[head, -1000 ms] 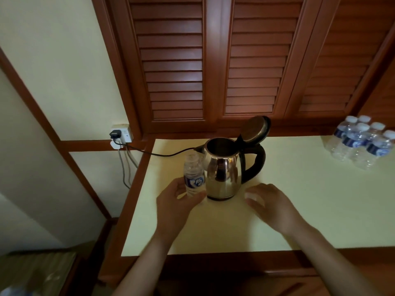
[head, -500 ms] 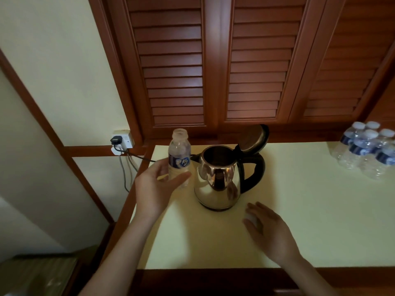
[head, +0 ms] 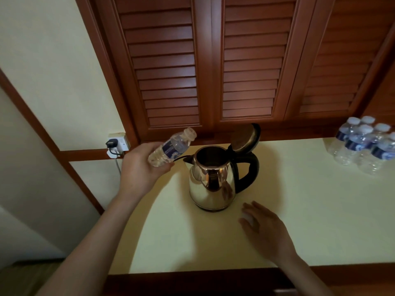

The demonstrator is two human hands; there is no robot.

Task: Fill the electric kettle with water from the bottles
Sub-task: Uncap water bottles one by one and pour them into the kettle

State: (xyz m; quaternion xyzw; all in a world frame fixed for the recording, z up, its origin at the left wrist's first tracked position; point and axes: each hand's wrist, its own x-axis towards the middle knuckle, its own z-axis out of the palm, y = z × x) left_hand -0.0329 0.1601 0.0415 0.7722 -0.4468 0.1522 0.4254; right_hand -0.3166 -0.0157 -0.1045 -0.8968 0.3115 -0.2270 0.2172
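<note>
A steel electric kettle [head: 210, 182] with a black handle stands on the pale table [head: 310, 210], its lid [head: 243, 138] flipped up and open. My left hand [head: 141, 165] grips a small uncapped water bottle [head: 172, 147] with a blue label, tilted with its mouth pointing up-right toward the kettle, left of the kettle's rim. My right hand [head: 265, 227] rests on the table right in front of the kettle, its fingers over a small white bottle cap [head: 248, 217]. Several capped water bottles [head: 363, 144] stand at the table's far right.
Louvred wooden doors [head: 213, 65] rise behind the table. A wall socket with a plug [head: 116, 144] sits at the left; the kettle's cord runs from it. The table's wooden front edge [head: 192, 280] is near me.
My left hand lifted the bottle off the table beside the kettle and tipped it toward the kettle's opening. My right hand stayed low on the table near the cap.
</note>
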